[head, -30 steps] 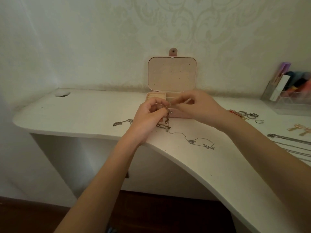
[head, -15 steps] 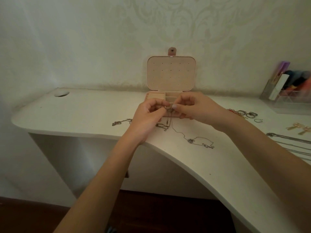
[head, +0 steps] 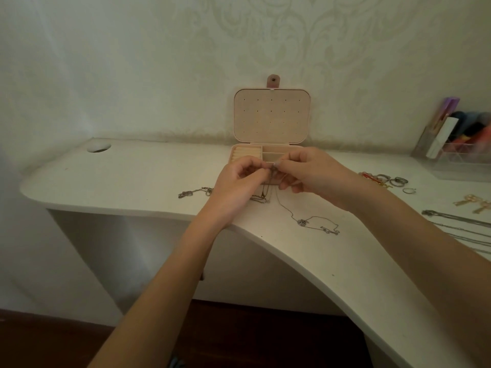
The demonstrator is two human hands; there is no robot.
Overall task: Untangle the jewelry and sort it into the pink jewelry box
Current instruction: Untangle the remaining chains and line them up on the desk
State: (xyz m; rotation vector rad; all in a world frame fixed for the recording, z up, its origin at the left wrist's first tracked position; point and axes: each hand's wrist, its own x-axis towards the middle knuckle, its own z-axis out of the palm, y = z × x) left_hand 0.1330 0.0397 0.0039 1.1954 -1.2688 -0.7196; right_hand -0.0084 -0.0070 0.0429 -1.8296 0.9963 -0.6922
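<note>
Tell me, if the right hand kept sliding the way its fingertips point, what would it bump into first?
Most likely the left hand: the right hand points leftward and both pinch the tangled chain almost fingertip to fingertip. Depth is hard to judge.

The left hand [head: 240,185] and right hand [head: 316,179] cover the pink jewelry box [head: 268,155] front. Chain tangle [head: 271,175] detail: too small to resolve. At 3 o'clock, the frame edge cuts off the necklaces [head: 462,227].

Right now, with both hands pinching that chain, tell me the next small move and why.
Probably ease the hands apart a little. The left hand and right hand pinch the thin chain close together in front of the open pink jewelry box, while its pendant end lies on the desk.
</note>
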